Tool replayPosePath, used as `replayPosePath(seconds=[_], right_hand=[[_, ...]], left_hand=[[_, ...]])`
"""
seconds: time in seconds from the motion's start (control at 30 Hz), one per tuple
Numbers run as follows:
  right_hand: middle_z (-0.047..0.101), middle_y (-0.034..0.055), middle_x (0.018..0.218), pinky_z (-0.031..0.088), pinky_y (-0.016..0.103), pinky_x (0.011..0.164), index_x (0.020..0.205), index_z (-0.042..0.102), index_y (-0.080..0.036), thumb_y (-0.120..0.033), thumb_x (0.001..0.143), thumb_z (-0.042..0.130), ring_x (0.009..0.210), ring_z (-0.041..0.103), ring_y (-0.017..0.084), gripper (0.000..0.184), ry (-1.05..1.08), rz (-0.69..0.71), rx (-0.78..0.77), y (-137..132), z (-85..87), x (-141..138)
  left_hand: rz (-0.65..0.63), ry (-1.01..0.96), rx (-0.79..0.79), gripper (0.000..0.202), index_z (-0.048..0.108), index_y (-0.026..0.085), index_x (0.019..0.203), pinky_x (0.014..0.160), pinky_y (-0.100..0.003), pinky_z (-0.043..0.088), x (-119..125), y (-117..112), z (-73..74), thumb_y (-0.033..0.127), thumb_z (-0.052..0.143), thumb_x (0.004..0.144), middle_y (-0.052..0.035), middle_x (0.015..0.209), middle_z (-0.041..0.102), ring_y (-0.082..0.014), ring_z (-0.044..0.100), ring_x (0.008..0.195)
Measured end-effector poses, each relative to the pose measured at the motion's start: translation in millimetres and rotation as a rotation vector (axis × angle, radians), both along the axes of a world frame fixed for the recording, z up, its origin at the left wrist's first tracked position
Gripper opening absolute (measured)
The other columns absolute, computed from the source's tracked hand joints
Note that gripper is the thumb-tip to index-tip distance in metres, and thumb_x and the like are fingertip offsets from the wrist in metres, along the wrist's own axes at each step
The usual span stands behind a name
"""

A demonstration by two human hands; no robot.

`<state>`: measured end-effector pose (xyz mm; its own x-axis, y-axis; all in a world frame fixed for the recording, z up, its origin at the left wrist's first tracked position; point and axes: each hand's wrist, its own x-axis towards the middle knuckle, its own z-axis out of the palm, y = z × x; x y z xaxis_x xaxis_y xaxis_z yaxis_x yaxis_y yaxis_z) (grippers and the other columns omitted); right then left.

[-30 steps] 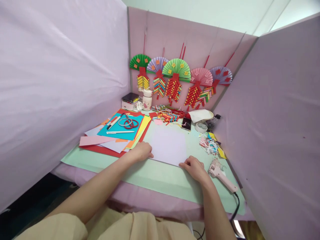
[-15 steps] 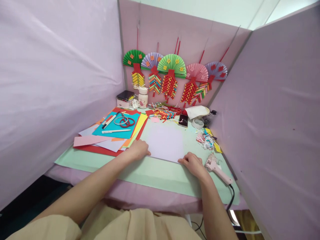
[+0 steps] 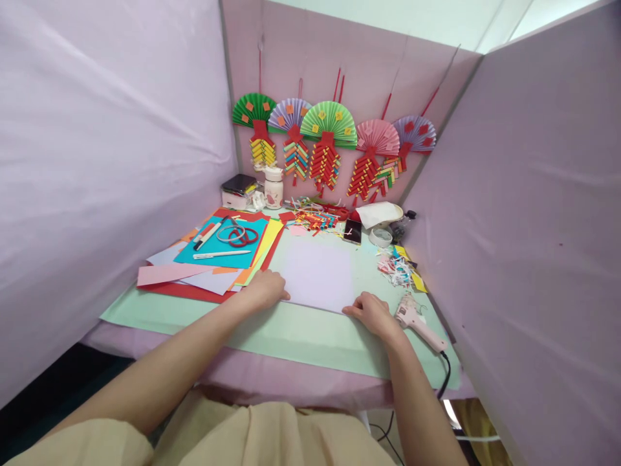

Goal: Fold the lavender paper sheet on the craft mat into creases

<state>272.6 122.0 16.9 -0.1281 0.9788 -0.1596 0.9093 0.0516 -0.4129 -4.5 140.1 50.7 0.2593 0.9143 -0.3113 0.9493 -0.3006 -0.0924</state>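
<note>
A pale lilac sheet of paper (image 3: 317,272) lies flat on the light green table cover in front of me. My left hand (image 3: 266,288) is closed at its near left corner, thumb and fingers pinching the edge. At the near right corner, my right hand (image 3: 369,312) pinches the paper in the same way, fingers curled. A pink glue gun (image 3: 420,327) with a black cord lies just right of my right hand. Left of my left hand is a pile of coloured paper, topped by a blue sheet (image 3: 228,259) with red-handled scissors (image 3: 244,237) and pens.
Behind the sheet lie small rolled paper tubes (image 3: 317,222), a phone (image 3: 352,231) and a roll of tape (image 3: 381,237). Paper scraps (image 3: 395,268) are heaped at right. A white bottle (image 3: 274,189) stands at the back. Paper fan decorations (image 3: 330,123) hang on the rear wall.
The whole view has shifted slightly, so everything appears a little further left and up. Both hands keep their hold on the paper's near corners.
</note>
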Motion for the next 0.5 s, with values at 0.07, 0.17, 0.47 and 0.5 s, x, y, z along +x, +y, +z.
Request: replayPosePath(seconds=[0.07, 0.17, 0.47, 0.5], right_hand=[[0.066, 0.0034, 0.083, 0.029, 0.029, 0.075, 0.071, 0.063, -0.017, -0.044, 0.080, 0.063, 0.079, 0.055, 0.016, 0.028, -0.010, 0.002, -0.004, 0.1, -0.1, 0.3], [0.066, 0.0037, 0.082, 0.028, 0.029, 0.074, 0.071, 0.063, -0.017, -0.045, 0.081, 0.062, 0.079, 0.055, 0.017, 0.030, -0.032, 0.012, 0.007, -0.2, -1.1, 0.7], [0.066, 0.0042, 0.081, 0.027, 0.029, 0.072, 0.071, 0.063, -0.017, -0.046, 0.082, 0.061, 0.080, 0.056, 0.018, 0.031, -0.087, 0.025, 0.030, 0.2, -4.4, 0.9], [0.066, 0.0040, 0.081, 0.026, 0.029, 0.072, 0.070, 0.064, -0.017, -0.046, 0.082, 0.061, 0.080, 0.056, 0.018, 0.031, -0.094, 0.027, 0.031, 0.0, -4.1, 0.5]], left_hand=[[0.000, 0.003, 0.001, 0.041, 0.071, 0.011, 0.101, 0.080, -0.037, 0.044, -0.3, 0.3, -0.8, 0.045, 0.049, 0.090, -0.0189, 0.106, 0.067, -0.0332, 0.060, 0.102], [-0.006, 0.005, 0.009, 0.042, 0.070, 0.011, 0.101, 0.080, -0.037, 0.044, -0.7, 0.3, -1.7, 0.045, 0.048, 0.090, -0.0191, 0.106, 0.067, -0.0335, 0.060, 0.102], [0.008, 0.022, 0.023, 0.044, 0.071, 0.010, 0.101, 0.082, -0.040, 0.042, 1.8, -3.4, -1.0, 0.046, 0.049, 0.090, -0.0198, 0.103, 0.068, -0.0352, 0.060, 0.102], [0.011, 0.023, 0.026, 0.044, 0.071, 0.010, 0.101, 0.082, -0.040, 0.042, 1.9, -4.0, -1.1, 0.047, 0.049, 0.090, -0.0198, 0.103, 0.068, -0.0353, 0.059, 0.103]])
